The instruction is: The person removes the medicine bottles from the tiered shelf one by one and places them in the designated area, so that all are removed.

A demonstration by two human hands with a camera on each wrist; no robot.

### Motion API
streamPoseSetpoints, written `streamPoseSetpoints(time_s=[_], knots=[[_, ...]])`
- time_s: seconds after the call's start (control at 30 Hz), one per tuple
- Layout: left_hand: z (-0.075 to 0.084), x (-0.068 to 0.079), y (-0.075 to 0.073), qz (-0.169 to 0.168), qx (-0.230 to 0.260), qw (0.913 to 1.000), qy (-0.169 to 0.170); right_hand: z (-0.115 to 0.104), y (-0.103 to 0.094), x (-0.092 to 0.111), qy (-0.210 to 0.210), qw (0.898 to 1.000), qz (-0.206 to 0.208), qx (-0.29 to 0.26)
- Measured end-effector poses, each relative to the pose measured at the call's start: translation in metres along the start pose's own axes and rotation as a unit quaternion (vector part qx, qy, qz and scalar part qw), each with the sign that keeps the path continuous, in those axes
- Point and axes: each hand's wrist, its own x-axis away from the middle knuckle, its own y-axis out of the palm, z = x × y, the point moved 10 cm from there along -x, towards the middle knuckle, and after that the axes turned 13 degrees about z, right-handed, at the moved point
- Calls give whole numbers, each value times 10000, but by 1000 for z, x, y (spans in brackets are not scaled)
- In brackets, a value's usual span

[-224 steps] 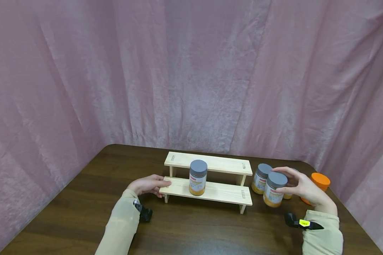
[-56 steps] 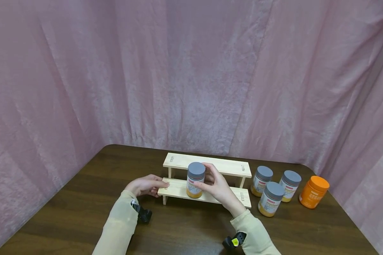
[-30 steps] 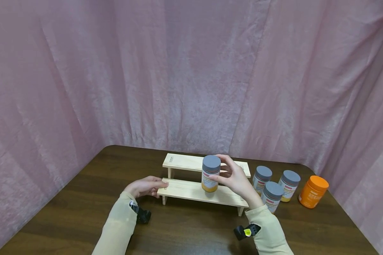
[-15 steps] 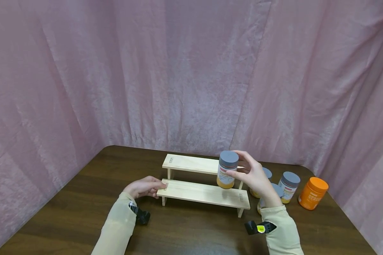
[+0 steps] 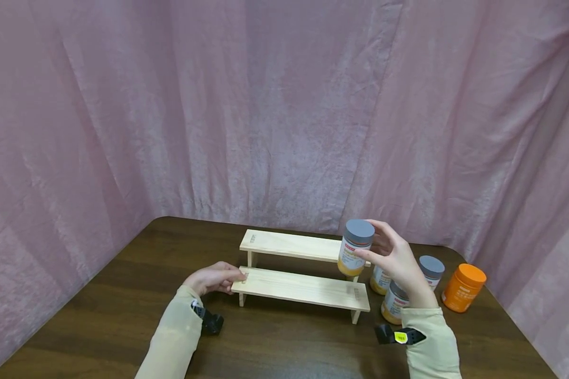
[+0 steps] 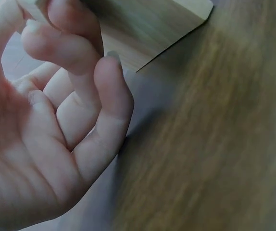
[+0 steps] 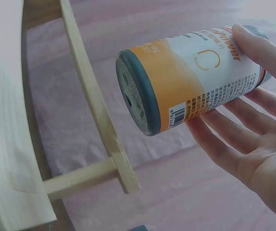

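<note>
My right hand [image 5: 395, 255] grips a supplement jar [image 5: 355, 247] with a grey lid and a white and orange label. The jar hangs in the air over the right end of a two-tier wooden display stand [image 5: 298, 287]. In the right wrist view the thumb and fingers wrap the lid end of the jar [image 7: 191, 77], and its base is off the wood. My left hand [image 5: 213, 278] pinches the left end of the stand's lower tier, thumb on top and fingers curled below. The left wrist view shows those curled fingers [image 6: 114, 96] at the board's edge.
Right of the stand, on the brown table [image 5: 275, 347], stand more grey-lidded jars [image 5: 393, 305], partly hidden by my right hand. An orange jar [image 5: 463, 288] is farther right. A pink curtain [image 5: 284, 116] hangs behind the table.
My right hand took the jar off the lower tier, lifting it and carrying it rightward. Earlier, that hand set another jar down among those on the right. The left hand stays on the stand.
</note>
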Motion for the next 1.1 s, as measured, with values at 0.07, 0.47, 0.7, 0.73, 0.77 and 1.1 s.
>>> streamPoseSetpoints(time_s=[0.07,0.47,0.7,0.73,0.77,1.1], knots=[[1,1,1,-55,-3,10000,5,1,-6,0,109,9999,32,19],[2,1,4,-237,25,9997,-4,5,-37,2,316,9986,385,185],[2,0,4,-157,-33,9999,-18,3,-48,4,169,9980,483,384],[2,0,3,-135,-68,9999,-13,2,-49,4,150,9980,492,372],[2,0,3,-119,-84,9999,-20,1,-51,4,133,9978,516,384],[4,0,3,-78,-310,9995,-82,5,-78,9,161,9954,839,440]])
